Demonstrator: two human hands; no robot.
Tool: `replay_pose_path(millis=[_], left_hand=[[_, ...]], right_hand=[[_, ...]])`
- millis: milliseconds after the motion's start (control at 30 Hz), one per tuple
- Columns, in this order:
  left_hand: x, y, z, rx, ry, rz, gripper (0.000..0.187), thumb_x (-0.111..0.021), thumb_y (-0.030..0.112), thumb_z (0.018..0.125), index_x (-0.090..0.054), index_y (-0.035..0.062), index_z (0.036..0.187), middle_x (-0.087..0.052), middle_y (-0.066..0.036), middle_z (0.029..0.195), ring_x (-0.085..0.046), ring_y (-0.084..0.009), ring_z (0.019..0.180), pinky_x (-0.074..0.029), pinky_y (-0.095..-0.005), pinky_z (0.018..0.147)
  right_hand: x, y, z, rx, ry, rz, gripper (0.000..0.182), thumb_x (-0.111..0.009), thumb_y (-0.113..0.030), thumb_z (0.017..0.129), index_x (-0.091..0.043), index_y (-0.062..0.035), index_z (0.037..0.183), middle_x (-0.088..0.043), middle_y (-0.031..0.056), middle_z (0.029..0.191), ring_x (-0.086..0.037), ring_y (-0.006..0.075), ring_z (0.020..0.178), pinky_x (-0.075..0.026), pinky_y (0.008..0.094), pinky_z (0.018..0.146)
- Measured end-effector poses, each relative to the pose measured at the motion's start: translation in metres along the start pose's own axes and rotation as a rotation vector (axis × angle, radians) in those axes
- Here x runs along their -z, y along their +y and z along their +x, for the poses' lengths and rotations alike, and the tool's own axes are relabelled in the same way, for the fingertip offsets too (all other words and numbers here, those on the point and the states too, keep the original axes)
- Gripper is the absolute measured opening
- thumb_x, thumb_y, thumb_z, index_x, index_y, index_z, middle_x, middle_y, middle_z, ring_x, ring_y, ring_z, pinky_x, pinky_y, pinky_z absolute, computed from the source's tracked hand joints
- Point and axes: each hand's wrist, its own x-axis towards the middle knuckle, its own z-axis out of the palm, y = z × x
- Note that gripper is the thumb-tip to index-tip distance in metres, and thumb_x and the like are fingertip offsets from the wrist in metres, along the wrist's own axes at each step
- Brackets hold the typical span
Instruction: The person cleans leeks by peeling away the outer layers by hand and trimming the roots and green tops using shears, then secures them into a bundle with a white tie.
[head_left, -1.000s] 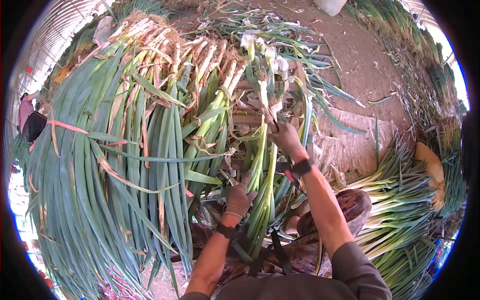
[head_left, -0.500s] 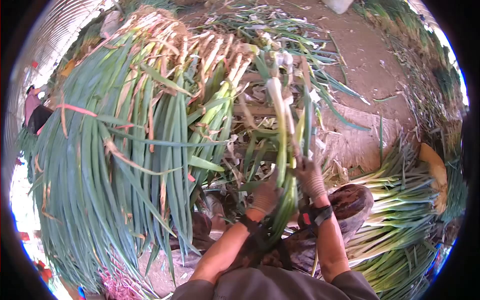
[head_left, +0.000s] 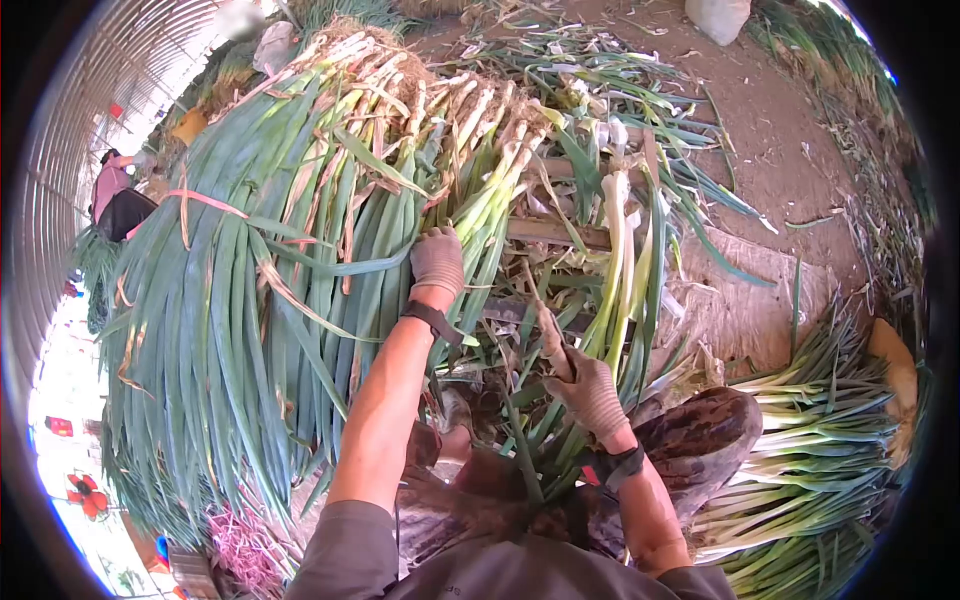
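My left hand (head_left: 438,262), in a beige glove, is closed around green stalks at the right edge of a big pile of green onions (head_left: 250,270). Roots and dry brown skins show at the pile's top. In my gloved right hand (head_left: 588,392) is a narrow, brown, knife-like tool (head_left: 545,325), pointing up and away from me. Its exact kind is hard to make out. Just beyond that hand, several peeled green onions (head_left: 618,230) lean upright with white ends up, touching neither hand.
Trimmed green onions (head_left: 800,430) lie stacked at my right, beside a yellowish bundle (head_left: 890,380). Leaf scraps (head_left: 600,70) cover the ground ahead. A pink band (head_left: 205,203) crosses the big pile. Another person (head_left: 115,190) is at the far left.
My left hand has let go of the peeled green onions and moved left to the pile. My right hand has come away from them, lower and nearer me. The view has shifted slightly.
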Motion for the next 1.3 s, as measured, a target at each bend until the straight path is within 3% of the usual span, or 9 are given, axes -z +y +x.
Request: replay_pose_path(millis=[100, 367, 467, 633, 833, 967, 1067, 1100, 1300], left_hand=[[0.004, 0.018, -0.004, 0.039, 0.054, 0.112, 0.016, -0.056, 0.014, 0.095, -0.065, 0.0077, 0.107, -0.071, -0.012, 0.104, -0.073, -0.0263, 0.09, -0.06, -0.0364, 0.075], [0.01, 0.088, -0.126, 0.026, -0.109, -0.665, 0.034, -0.071, 0.018, 0.082, -0.059, -0.0003, 0.108, -0.07, -0.024, 0.088, -0.071, -0.0414, 0.082, -0.058, -0.0491, 0.071], [0.026, 0.121, -0.188, 0.09, -0.284, -0.988, 0.031, -0.068, 0.021, 0.085, -0.056, -0.0007, 0.104, -0.068, -0.027, 0.086, -0.068, -0.046, 0.084, -0.056, -0.0523, 0.075], [0.027, 0.121, -0.241, -0.012, -0.406, -1.131, 0.04, -0.07, 0.026, 0.085, -0.055, -0.0013, 0.112, -0.067, -0.029, 0.085, -0.067, -0.0469, 0.084, -0.053, -0.0534, 0.074], [0.016, 0.117, -0.246, 0.082, -0.31, -1.333, 0.05, -0.072, 0.032, 0.09, -0.054, -0.0003, 0.124, -0.067, -0.029, 0.091, -0.066, -0.0472, 0.088, -0.052, -0.0522, 0.077], [0.014, 0.119, -0.243, 0.119, -0.273, -1.382, 0.056, -0.07, 0.032, 0.09, -0.053, -0.0049, 0.128, -0.064, -0.028, 0.115, -0.063, -0.0432, 0.108, -0.05, -0.0468, 0.092], [0.012, 0.115, -0.244, 0.067, -0.193, -1.353, 0.056, -0.07, 0.03, 0.09, -0.052, -0.0058, 0.129, -0.064, -0.026, 0.115, -0.063, -0.0405, 0.108, -0.049, -0.0467, 0.093], [0.013, 0.117, -0.242, -0.017, 0.017, -1.331, 0.047, -0.068, 0.032, 0.094, -0.052, -0.0038, 0.121, -0.067, -0.028, 0.101, -0.064, -0.0477, 0.095, -0.05, -0.05, 0.085], [0.009, 0.109, -0.24, 0.044, -0.181, -1.44, 0.041, -0.067, 0.027, 0.096, -0.054, -0.0022, 0.121, -0.067, -0.028, 0.104, -0.065, -0.0461, 0.099, -0.051, -0.048, 0.084]], right_hand=[[0.014, 0.011, -0.008, 0.014, 0.05, 0.051, 0.045, -0.075, -0.016, 0.078, -0.062, 0.0081, 0.113, -0.065, 0.0175, 0.079, -0.061, 0.022, 0.07, -0.052, 0.038, 0.071], [0.033, 0.003, -0.032, -0.136, 0.099, -0.007, 0.042, -0.074, -0.017, 0.078, -0.063, 0.0065, 0.111, -0.065, 0.0209, 0.08, -0.062, 0.0266, 0.071, -0.052, 0.0392, 0.073], [0.026, -0.001, -0.052, -0.027, 0.119, -0.024, 0.05, -0.073, -0.016, 0.078, -0.061, 0.0078, 0.121, -0.064, 0.0125, 0.081, -0.058, 0.0143, 0.076, -0.052, 0.0335, 0.073], [0.025, -0.008, -0.094, -0.14, 0.059, -0.11, 0.051, -0.074, -0.016, 0.078, -0.058, 0.0063, 0.121, -0.065, 0.0299, 0.085, -0.068, 0.045, 0.08, -0.054, 0.0449, 0.071], [0.023, -0.002, -0.133, -0.216, 0.075, -0.197, 0.046, -0.071, -0.017, 0.08, -0.058, 0.0055, 0.118, -0.065, 0.0315, 0.087, -0.067, 0.0477, 0.084, -0.053, 0.0499, 0.071], [0.011, 0.001, -0.147, -0.197, 0.037, -0.241, 0.035, -0.068, -0.017, 0.083, -0.058, 0.003, 0.109, -0.064, 0.0312, 0.085, -0.066, 0.0487, 0.083, -0.052, 0.0527, 0.072], [0.006, 0.008, -0.142, -0.122, 0.043, -0.324, 0.037, -0.069, -0.018, 0.082, -0.058, 0.0036, 0.11, -0.064, 0.0318, 0.084, -0.065, 0.0496, 0.083, -0.052, 0.053, 0.071], [0.002, 0.013, -0.138, -0.16, 0.058, -0.326, 0.038, -0.069, -0.018, 0.082, -0.059, 0.004, 0.112, -0.064, 0.0319, 0.085, -0.065, 0.0493, 0.083, -0.052, 0.0525, 0.07], [-0.006, 0.03, -0.1, -0.151, 0.117, -0.374, 0.036, -0.069, -0.019, 0.081, -0.059, 0.0035, 0.107, -0.064, 0.0311, 0.082, -0.064, 0.0499, 0.083, -0.051, 0.0533, 0.071]])
